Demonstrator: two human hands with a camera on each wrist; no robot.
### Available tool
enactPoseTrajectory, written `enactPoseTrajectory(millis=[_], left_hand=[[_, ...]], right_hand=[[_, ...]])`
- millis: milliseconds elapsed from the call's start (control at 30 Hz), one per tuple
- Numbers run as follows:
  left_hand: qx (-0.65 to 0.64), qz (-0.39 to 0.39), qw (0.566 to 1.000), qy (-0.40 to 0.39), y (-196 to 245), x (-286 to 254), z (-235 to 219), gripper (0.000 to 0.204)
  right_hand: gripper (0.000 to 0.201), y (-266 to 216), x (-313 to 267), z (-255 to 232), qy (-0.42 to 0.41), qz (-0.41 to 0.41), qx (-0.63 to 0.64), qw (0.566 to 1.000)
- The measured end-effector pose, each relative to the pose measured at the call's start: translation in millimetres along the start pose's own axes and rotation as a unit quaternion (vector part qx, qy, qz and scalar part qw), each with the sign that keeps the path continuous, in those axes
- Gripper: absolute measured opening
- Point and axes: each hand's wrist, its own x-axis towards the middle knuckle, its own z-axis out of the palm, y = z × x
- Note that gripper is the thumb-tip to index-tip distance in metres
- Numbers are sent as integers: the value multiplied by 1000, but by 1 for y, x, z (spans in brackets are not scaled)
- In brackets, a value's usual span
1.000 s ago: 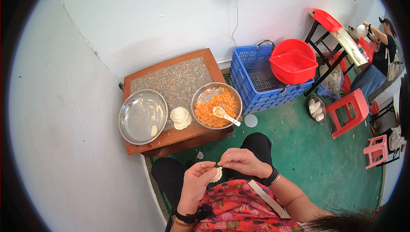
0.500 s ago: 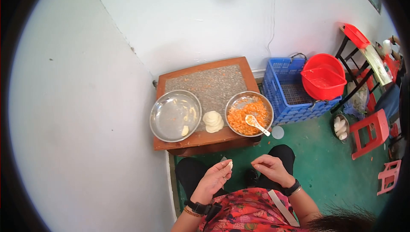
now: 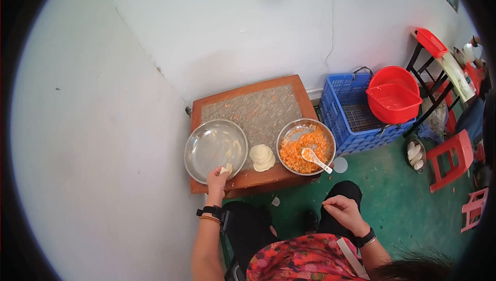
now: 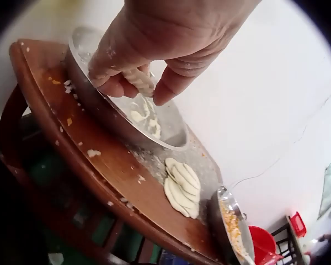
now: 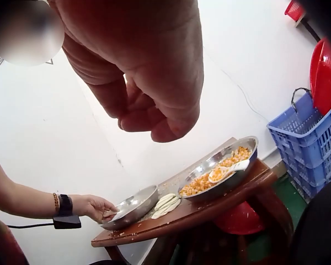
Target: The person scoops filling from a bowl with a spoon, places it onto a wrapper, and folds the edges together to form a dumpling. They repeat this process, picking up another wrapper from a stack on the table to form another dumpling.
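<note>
My left hand (image 3: 216, 178) reaches over the near edge of a round metal dish (image 3: 206, 139), pinching a pleated dumpling (image 4: 139, 81) between thumb and fingers. Pale dough smears and a piece of dough lie in that dish. Next to it is a stack of round dumpling wrappers (image 3: 262, 157). Further right stands a metal bowl (image 3: 296, 135) of chopped orange and white filling (image 3: 294, 152), a white spoon (image 3: 318, 160) lying in it. My right hand (image 3: 345, 213) hovers above my right knee, fingers loosely bent and holding nothing.
The wooden table (image 3: 253, 185) has a speckled stone-like inset and scattered crumbs. To its right stands a blue plastic crate (image 3: 338, 108) with red basins (image 3: 395, 97) on it. Red stools (image 3: 450, 159) and a pot of white vegetables (image 3: 415, 154) stand farther right. A wall rises behind.
Both hands were together at the dumpling above my lap, then parted. My left hand has carried the dumpling forward and left to the dish; my right hand has stayed near my knee.
</note>
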Motion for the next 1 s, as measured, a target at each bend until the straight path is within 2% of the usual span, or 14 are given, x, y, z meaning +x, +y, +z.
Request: enactPoseTrajectory(millis=[67,167,267,367,467,567,667,767,867,967,1000], left_hand=[[19,4,1000,13,-14,28,-7,37],[53,17,998,37,-10,48,-5,38],[137,36,989,51,-18,68,-4,43],[220,7,974,61,-41,88,-4,41],[339,-1,941,3,-12,77,-7,34],[345,48,937,1,-39,98,-19,30],[278,69,958,10,-51,100,-21,29],[321,55,945,-1,-48,98,-19,30],[403,297,863,67,-42,90,-10,27],[310,365,877,41,-7,59,32,23],[275,322,906,1,4,49,49,22]], right_hand=[[12,2,-5,-5,19,3,-3,1000],[12,2,-12,-10,39,32,-1,999],[12,3,-14,-10,47,40,-13,998],[12,4,-13,-10,43,52,8,998],[12,3,-9,-8,39,56,9,998],[12,6,-4,-4,35,59,5,998],[12,8,-1,-3,29,51,3,998],[12,11,-1,-5,23,50,-10,998],[12,9,-1,-4,28,57,-5,998],[12,11,-1,-3,30,57,-6,998],[12,12,-2,-3,30,55,-10,998]])
